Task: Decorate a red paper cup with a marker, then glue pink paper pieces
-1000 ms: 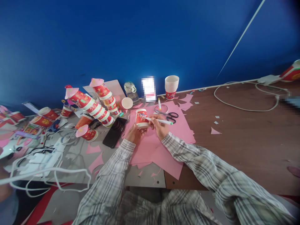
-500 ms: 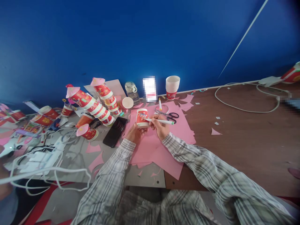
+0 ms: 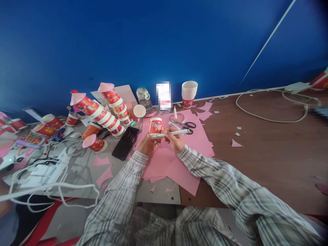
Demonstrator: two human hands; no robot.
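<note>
My left hand (image 3: 148, 145) is closed around the lower part of a red paper cup (image 3: 156, 126) with a white band at its bottom edge. In my right hand (image 3: 173, 139) I grip a white marker (image 3: 182, 132) with a green end. Its tip lies against or very near the cup's lower white band; contact is hard to tell. Both hands are over a stack of pink paper (image 3: 164, 164). Scissors (image 3: 189, 127) with black handles lie just beyond my right hand. A marker with a yellow end (image 3: 175, 112) is behind them.
Left of my hands are a black phone (image 3: 125, 142), tall towers of red cups (image 3: 102, 114) with pink cone tops, and tangled white cables (image 3: 61, 186). A water bottle (image 3: 144, 99) and stacked cups (image 3: 189, 94) stand by the blue wall (image 3: 164, 41). Pink scraps (image 3: 236, 143) lie rightward.
The marker's tip has gone from the cup's red printed side down to its lower white band. My right hand has shifted only slightly; my left hand still holds the cup.
</note>
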